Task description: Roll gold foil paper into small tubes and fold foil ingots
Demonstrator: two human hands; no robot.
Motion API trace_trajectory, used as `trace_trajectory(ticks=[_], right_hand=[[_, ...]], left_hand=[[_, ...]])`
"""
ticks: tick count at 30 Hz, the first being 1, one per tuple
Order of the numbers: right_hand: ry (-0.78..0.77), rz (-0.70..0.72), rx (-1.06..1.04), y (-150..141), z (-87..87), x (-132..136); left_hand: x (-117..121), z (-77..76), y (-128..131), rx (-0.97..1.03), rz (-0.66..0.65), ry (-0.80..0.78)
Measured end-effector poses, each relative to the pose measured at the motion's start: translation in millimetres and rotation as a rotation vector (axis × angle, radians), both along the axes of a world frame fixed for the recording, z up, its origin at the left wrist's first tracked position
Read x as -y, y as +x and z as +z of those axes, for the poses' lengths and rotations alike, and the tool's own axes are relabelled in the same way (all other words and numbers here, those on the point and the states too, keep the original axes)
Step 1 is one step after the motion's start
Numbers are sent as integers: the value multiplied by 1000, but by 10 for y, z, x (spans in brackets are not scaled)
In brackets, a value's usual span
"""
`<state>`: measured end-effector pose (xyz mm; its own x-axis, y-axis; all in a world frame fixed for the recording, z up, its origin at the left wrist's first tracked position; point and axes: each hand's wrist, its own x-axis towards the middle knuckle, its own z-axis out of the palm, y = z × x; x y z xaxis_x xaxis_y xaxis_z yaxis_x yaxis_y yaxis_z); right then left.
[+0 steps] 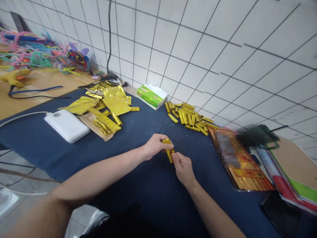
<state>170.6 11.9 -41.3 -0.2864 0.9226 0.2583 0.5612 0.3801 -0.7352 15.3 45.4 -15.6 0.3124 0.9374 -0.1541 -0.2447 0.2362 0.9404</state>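
My left hand (155, 145) and my right hand (182, 167) meet over the dark blue cloth (138, 185), both pinched on one small folded gold foil piece (169, 151). The left fingers grip its upper end, the right fingers its lower end. A pile of finished gold foil folds (189, 118) lies beyond the hands near the wall. Loose gold foil sheets (106, 105) are heaped to the far left of the hands.
A white power bank (66, 125) with a cable lies at the left. A green tissue box (151, 96) stands by the tiled wall. Stacked gold paper packs (245, 168) and books (292, 178) fill the right. Coloured pipe cleaners (32, 53) cover the wooden table far left.
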Motion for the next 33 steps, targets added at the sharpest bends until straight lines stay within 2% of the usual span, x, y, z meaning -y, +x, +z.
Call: trace_trajectory(ticks=[8, 13, 16, 18, 21, 23, 25, 29, 33], right_hand=[[-2, 21, 13, 16, -3, -15], [-67, -13, -30, 12, 25, 4], [-126, -91, -126, 33, 22, -21], [-174, -189, -225, 59, -1, -64], [-251, -301, -385, 98, -46, -140], [-281, -301, -433, 113, -57, -172], [-286, -245, -402, 119, -42, -180], [-269, -125, -273, 116, 4, -152], [-275, -85, -340, 109, -2, -129]], left_hand=[[-55, -21, -71, 23, -45, -27], [-86, -32, -85, -123, -61, 119], [-117, 11, -120, -223, -104, 138], [-130, 41, -158, -289, -186, 128], [-129, 66, -211, -381, -425, 116], [-112, 70, -221, -432, -581, 114], [-82, 67, -202, -450, -650, 136], [-16, 58, -117, -427, -601, 161], [7, 47, -75, -462, -447, 239]])
